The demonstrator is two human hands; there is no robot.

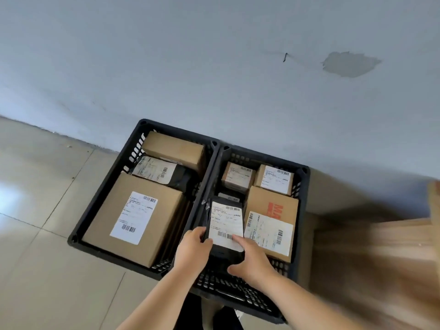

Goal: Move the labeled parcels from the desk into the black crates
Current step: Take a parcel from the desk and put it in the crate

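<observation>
Two black crates (215,148) of boxes sit on a pale tiled floor (35,175) against a grey wall (190,55). Both hands' fingers (202,231) clamp a black parcel (226,220) over the right crate; the blurred worktop (392,258) lies right of them, cut off.

Two black crates (215,148) sit side by side on the tiled floor (47,270).

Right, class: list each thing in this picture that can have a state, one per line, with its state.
black parcel: label up, held by both hands over the right crate.
left hand: grips the parcel's left edge.
right hand: holds its near right side, fingers on the label.
left crate: holds three parcels.
right crate: partly filled with labelled boxes.
large box: flat, label up, in the left crate.
</observation>
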